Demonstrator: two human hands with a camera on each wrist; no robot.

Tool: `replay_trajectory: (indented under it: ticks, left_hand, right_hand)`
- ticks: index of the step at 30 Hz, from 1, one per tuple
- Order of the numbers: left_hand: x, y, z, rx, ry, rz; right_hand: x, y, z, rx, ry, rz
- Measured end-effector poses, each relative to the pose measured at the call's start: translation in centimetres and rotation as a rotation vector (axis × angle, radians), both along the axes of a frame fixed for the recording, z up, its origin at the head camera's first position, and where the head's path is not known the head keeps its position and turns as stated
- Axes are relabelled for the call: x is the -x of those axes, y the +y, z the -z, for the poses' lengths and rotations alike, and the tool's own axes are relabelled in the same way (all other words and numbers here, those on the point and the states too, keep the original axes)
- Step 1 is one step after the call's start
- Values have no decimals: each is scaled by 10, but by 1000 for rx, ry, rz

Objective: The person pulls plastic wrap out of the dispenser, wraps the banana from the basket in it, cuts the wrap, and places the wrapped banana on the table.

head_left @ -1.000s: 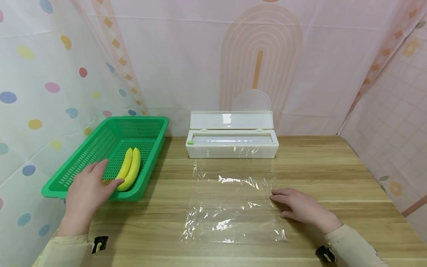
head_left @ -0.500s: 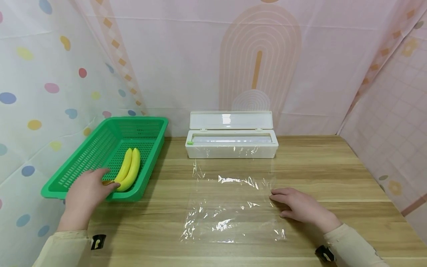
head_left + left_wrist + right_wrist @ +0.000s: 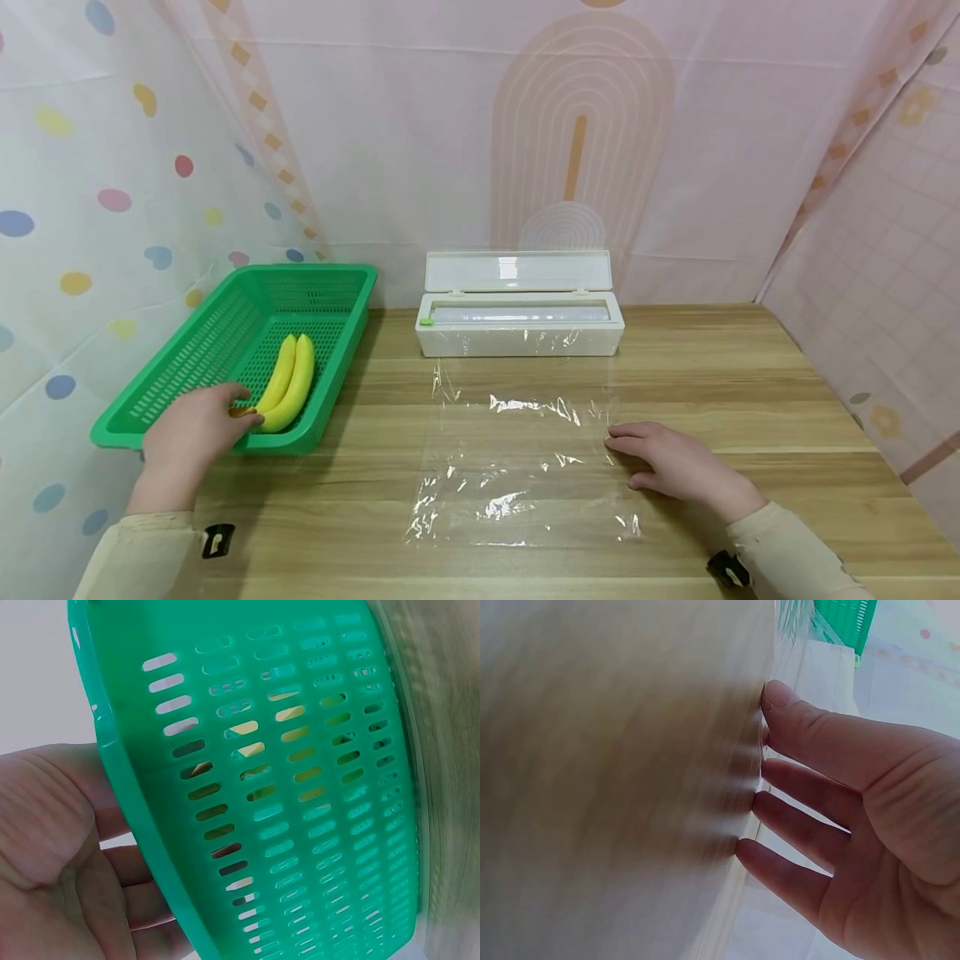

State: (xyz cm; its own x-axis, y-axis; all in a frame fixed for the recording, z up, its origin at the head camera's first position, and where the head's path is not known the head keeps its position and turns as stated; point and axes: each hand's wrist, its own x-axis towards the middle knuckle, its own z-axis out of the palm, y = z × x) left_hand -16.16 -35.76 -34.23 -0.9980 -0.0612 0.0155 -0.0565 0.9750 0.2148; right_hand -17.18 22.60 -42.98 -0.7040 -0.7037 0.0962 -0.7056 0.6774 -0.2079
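Two joined yellow bananas [image 3: 288,383] lie in a green plastic basket [image 3: 348,367] at the left. My left hand [image 3: 191,429] reaches over the basket's near rim, thumb and fingers curled around the brown stem end. In the left wrist view the basket wall [image 3: 300,825] hides the fingertips, and yellow shows through its slots. A sheet of clear plastic wrap [image 3: 517,475] lies flat on the table, drawn out from a white wrap dispenser [image 3: 521,340]. My right hand [image 3: 678,462] rests with relaxed fingers at the sheet's right edge, its fingertips [image 3: 780,694] down on the surface.
The dispenser's lid [image 3: 517,271] stands raised at the back, with a small green slider [image 3: 427,322] at its left end. Patterned cloth [image 3: 420,150] hangs behind and on both sides of the wooden table [image 3: 720,367].
My left hand has lowered into the basket, its thumb and fingers closing around the bananas' stem end. The right hand and the plastic wrap have stayed put.
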Motion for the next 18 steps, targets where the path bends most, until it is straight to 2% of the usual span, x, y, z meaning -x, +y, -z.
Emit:
replay_trajectory:
  ticks: [10,18]
  left_hand:
    - [0,-1,-1,-10,-8,-5]
    - [1,0,0,-36,63,26]
  right_hand:
    - [-1,-1,-2,-9,11,3]
    - [-1,-1,-2,-9,10,5]
